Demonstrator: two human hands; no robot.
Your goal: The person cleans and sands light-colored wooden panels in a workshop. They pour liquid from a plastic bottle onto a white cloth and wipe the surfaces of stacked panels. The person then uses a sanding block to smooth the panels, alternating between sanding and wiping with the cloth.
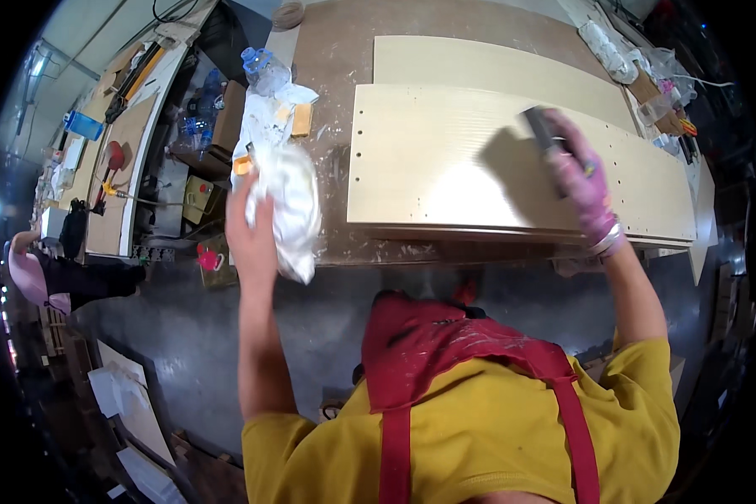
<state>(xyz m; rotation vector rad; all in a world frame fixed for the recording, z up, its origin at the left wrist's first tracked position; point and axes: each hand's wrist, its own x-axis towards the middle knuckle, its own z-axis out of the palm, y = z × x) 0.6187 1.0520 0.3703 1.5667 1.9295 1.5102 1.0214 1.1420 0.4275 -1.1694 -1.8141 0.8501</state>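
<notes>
My bare left hand point(252, 231) is at the white cloth point(290, 206), its thumb and fingers closed about the cloth's left side. The cloth is bunched and slightly blurred, and its lower end hangs past the table's front edge. In a pink glove, my right hand point(584, 172) grips a dark grey flat block point(539, 126), tilted up on edge over the right half of a pale wood-grain panel point(445, 160). A shadow falls on the panel left of the block. Small drilled holes run along the panel's left end and right part.
Another pale panel point(479, 63) lies behind the front one on the brown worktable point(332, 59). Left of them are a clear bottle point(265, 71) with a blue cap and a tan block point(301, 120). Plastic wrap point(605, 50) lies at far right. Another person point(67, 273) is at a left bench.
</notes>
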